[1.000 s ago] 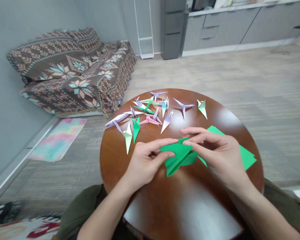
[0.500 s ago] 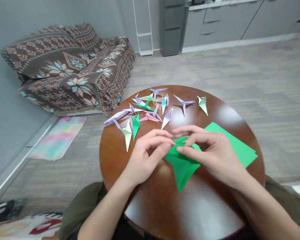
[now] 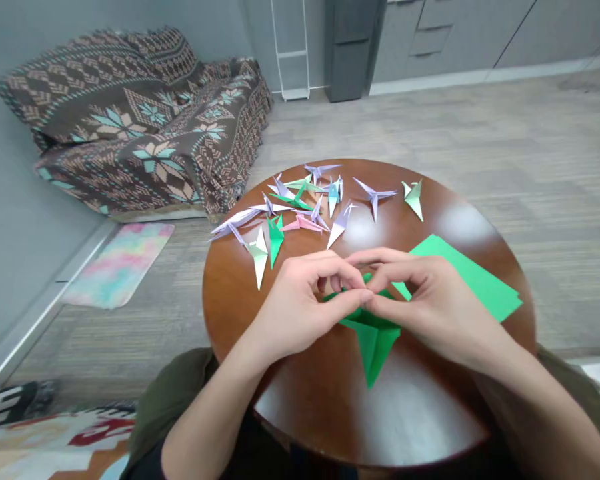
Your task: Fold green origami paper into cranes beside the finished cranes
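Note:
My left hand [image 3: 300, 303] and my right hand [image 3: 427, 307] meet over a round brown table [image 3: 300, 400], fingertips pinched together on a partly folded green paper [image 3: 375, 343]. Its pointed end hangs toward me below the fingers; the upper part is hidden by my hands. Both hands are closed on it. A stack of flat green paper sheets [image 3: 473, 280] lies just right of my right hand.
Several folded paper cranes [image 3: 305, 210] in purple, green, pink and white lie spread across the table's far half. A patterned brown sofa [image 3: 135, 127] stands at the left, a pastel mat [image 3: 117, 263] on the floor, grey cabinets [image 3: 353, 47] at the back.
The green paper turned so its point now aims toward me. My fingers drew closer together and pinch its top. The view tilted slightly downward.

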The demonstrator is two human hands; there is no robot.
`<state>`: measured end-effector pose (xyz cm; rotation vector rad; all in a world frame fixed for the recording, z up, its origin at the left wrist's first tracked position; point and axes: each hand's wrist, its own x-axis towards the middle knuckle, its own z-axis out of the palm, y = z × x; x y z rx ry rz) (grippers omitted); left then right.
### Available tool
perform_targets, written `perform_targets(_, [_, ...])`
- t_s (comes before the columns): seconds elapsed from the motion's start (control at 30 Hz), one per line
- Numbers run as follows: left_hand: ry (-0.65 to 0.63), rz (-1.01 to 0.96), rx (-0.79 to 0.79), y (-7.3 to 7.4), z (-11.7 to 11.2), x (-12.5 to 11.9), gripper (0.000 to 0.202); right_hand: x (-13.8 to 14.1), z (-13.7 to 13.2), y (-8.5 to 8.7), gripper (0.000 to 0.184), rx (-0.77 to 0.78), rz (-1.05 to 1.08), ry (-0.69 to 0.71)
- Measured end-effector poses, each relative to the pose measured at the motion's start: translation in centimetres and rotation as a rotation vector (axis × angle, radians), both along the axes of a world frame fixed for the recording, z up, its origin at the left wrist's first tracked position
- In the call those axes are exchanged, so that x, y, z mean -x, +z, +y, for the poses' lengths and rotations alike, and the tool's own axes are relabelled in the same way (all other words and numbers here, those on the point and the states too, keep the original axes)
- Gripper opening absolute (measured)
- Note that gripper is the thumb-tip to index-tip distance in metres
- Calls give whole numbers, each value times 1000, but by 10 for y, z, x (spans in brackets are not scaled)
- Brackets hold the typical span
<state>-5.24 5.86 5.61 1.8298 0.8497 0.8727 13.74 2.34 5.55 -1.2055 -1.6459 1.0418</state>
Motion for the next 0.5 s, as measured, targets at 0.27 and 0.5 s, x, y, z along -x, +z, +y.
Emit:
perform_targets(0.27, [8,-56,-83,-7,4,4,11,-3,1,-6,16,19,-51,58])
perform_targets(0.5, [15,-68,-65,-6,2,1,8,-3,-1,-5,18,-17,-95,68])
